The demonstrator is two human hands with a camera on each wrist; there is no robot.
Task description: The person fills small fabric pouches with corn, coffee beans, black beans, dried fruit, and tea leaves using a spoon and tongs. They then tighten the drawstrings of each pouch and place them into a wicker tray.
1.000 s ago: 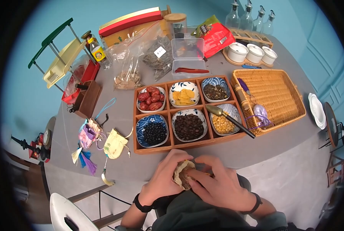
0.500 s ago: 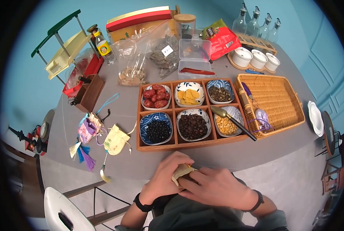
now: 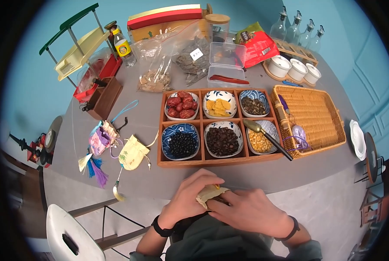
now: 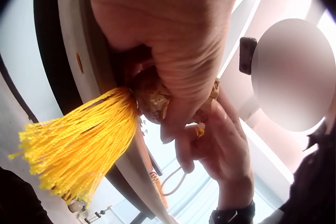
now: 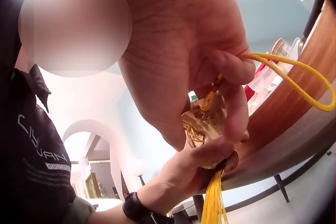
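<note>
A small beige cloth pouch (image 3: 208, 194) is between both hands, below the front edge of the wooden tray. The left hand (image 3: 191, 195) grips the pouch with curled fingers; a yellow tassel (image 4: 86, 140) hangs from the pouch in the left wrist view. At the pouch's mouth, the right hand (image 3: 250, 212) has bent fingers on the cloth. In the right wrist view a yellow cord loop (image 5: 294, 71) passes between its fingers. What lies inside the pouch cannot be seen.
A divided wooden tray (image 3: 220, 162) holds bowls of dates, yellow slices, dark berries and corn, with a scoop (image 3: 268, 138) across one. To its right stands a wicker basket (image 3: 312, 117); other pouches (image 3: 134, 153) lie left. Plastic bags (image 3: 155, 65) are behind.
The head view has shifted, so the table things sit slightly further right. Over the last second the pouch's mouth has gone from round and wide to flatter, and the right hand's fingers have drawn over it.
</note>
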